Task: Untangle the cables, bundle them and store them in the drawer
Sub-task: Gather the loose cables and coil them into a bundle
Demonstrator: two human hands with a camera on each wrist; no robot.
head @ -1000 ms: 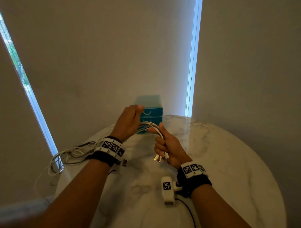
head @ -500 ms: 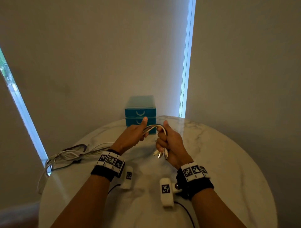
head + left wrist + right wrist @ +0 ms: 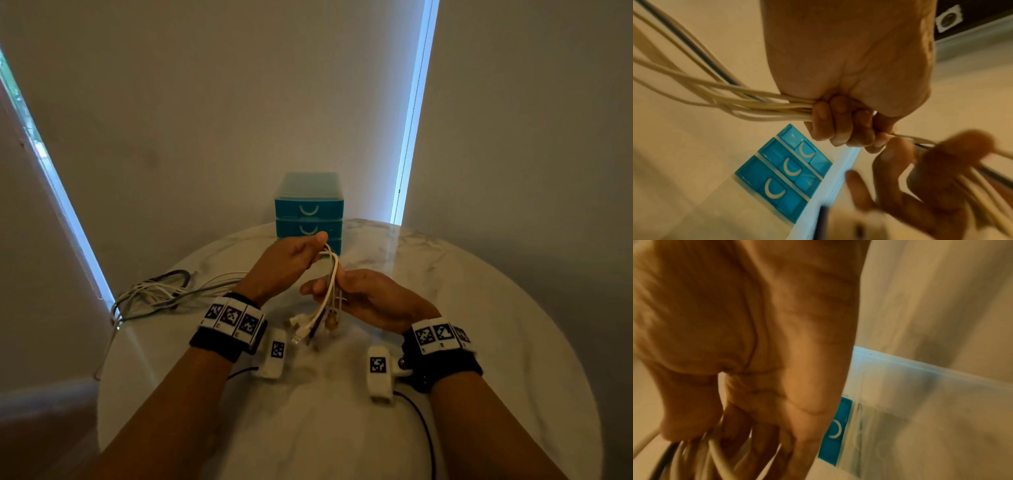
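Several cables (image 3: 329, 274) being gathered before drawer unit (image 3: 309, 205): left hand (image 3: 284, 263) clenching strands, right hand (image 3: 370, 298) loosely pinching plug ends, aligning them for bundling.

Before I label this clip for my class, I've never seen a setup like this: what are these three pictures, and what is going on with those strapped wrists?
No machine here: a person works with bare hands, wearing a camera on the head and one on each wrist, held by bands with black-and-white square markers. The wide picture is the head camera, looking down at a round white marble table. The other two look along each hand from the wrist.

The left hand grips a bunch of thin white and dark cables in its fist. The right hand holds the same bunch lower down, where the plug ends hang. The cables' loose lengths trail over the table's left edge. At the table's far edge stands a small turquoise plastic drawer chest, all three drawers closed.
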